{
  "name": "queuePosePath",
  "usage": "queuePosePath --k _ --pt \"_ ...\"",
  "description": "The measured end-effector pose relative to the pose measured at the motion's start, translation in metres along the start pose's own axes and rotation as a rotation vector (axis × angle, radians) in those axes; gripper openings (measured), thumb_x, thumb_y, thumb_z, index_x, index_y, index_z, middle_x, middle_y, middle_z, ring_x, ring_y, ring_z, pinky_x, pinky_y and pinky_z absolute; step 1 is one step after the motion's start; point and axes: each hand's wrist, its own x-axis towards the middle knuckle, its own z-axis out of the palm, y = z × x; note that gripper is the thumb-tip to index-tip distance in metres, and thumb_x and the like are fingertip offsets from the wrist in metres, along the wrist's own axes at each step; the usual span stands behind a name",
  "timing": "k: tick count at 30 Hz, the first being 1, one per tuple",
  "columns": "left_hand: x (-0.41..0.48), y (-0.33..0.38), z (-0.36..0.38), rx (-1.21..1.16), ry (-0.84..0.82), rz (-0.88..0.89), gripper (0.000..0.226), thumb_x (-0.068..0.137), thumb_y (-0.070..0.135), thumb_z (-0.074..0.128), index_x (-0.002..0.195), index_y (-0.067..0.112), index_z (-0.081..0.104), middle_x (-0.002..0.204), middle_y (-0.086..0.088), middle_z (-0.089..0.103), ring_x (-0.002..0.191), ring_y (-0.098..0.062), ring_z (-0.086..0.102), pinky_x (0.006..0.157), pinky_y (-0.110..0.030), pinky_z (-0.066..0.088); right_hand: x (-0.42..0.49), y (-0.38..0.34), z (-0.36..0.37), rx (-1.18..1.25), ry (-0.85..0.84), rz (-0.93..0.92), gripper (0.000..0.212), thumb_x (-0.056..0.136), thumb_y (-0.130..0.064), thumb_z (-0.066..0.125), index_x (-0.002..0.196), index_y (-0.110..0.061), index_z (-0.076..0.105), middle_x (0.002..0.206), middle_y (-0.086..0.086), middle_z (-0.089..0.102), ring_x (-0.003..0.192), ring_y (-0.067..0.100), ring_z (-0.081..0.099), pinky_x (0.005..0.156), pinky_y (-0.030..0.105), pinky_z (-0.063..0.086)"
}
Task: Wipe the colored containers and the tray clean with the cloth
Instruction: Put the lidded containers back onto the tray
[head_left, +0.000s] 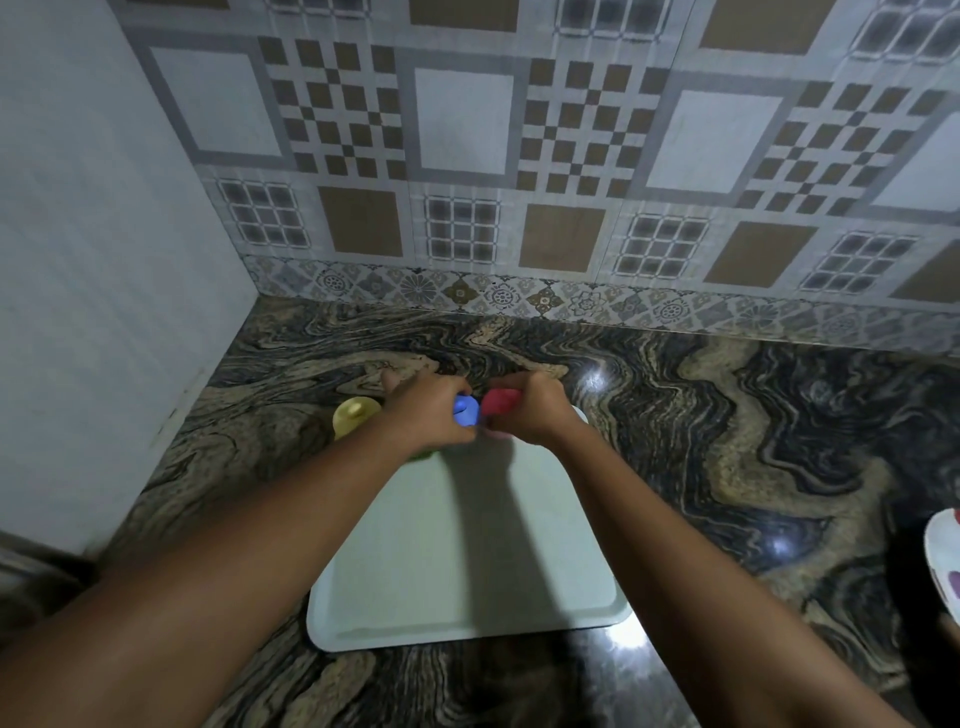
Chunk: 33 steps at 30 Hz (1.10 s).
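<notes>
A pale white tray (467, 582) lies on the marbled counter in front of me. Over its far end my left hand (428, 410) grips a blue container (466, 410). My right hand (530, 415) holds something red (501, 401) pressed against the blue container; I cannot tell whether it is the cloth or a container. A yellow container (354, 415) stands on the counter just left of the tray's far corner. A sliver of green (421, 456) shows under my left wrist, mostly hidden.
The dark swirled stone counter (727, 441) runs to a tiled back wall and a plain white side wall (104, 260) on the left. A white dish with coloured spots (943, 561) sits at the right edge.
</notes>
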Motion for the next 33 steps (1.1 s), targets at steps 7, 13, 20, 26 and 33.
queuePosePath --k 7,13,20,26,33 --pt "-0.008 0.0 -0.001 0.035 -0.017 0.009 0.054 0.077 0.054 0.064 0.128 0.038 0.056 0.117 0.007 0.066 0.115 -0.026 0.058 0.106 -0.059 0.018 -0.005 0.002 0.0 0.017 -0.026 0.008 0.055 0.078 -0.018 0.082 0.131 -0.019 0.068 0.127 0.004 0.071 0.118 0.017 0.066 0.079 0.009 0.036" --pt "-0.013 -0.004 0.007 -0.036 0.003 0.03 0.057 0.079 0.055 0.058 0.132 0.035 0.052 0.12 0.006 0.064 0.117 -0.024 0.057 0.106 -0.054 0.026 -0.006 0.002 0.001 0.013 -0.043 0.008 0.057 0.081 -0.019 0.079 0.136 -0.02 0.065 0.129 0.004 0.07 0.119 0.017 0.065 0.077 0.008 0.034" --pt "-0.014 -0.007 0.009 -0.048 0.008 0.052 0.054 0.083 0.053 0.059 0.133 0.034 0.052 0.121 0.006 0.063 0.118 -0.023 0.057 0.102 -0.052 0.027 -0.007 0.003 -0.002 0.005 -0.084 0.014 0.066 0.079 -0.017 0.082 0.141 -0.019 0.06 0.132 0.005 0.068 0.12 0.017 0.064 0.08 0.01 0.037" --pt "-0.015 -0.004 0.004 -0.032 -0.012 0.041 0.058 0.086 0.052 0.06 0.14 0.033 0.048 0.13 0.005 0.059 0.126 -0.023 0.052 0.106 -0.057 0.024 -0.006 0.003 -0.003 -0.042 -0.107 0.012 0.07 0.079 -0.022 0.082 0.144 -0.019 0.056 0.138 0.006 0.064 0.126 0.02 0.061 0.092 0.02 0.044" --pt "-0.016 -0.004 0.004 -0.047 -0.021 0.043 0.059 0.087 0.051 0.059 0.142 0.032 0.046 0.133 0.005 0.057 0.128 -0.023 0.049 0.107 -0.058 0.022 -0.004 0.001 -0.002 -0.115 -0.145 0.018 0.069 0.081 -0.027 0.078 0.146 -0.018 0.055 0.142 0.007 0.062 0.127 0.024 0.06 0.097 0.027 0.048"
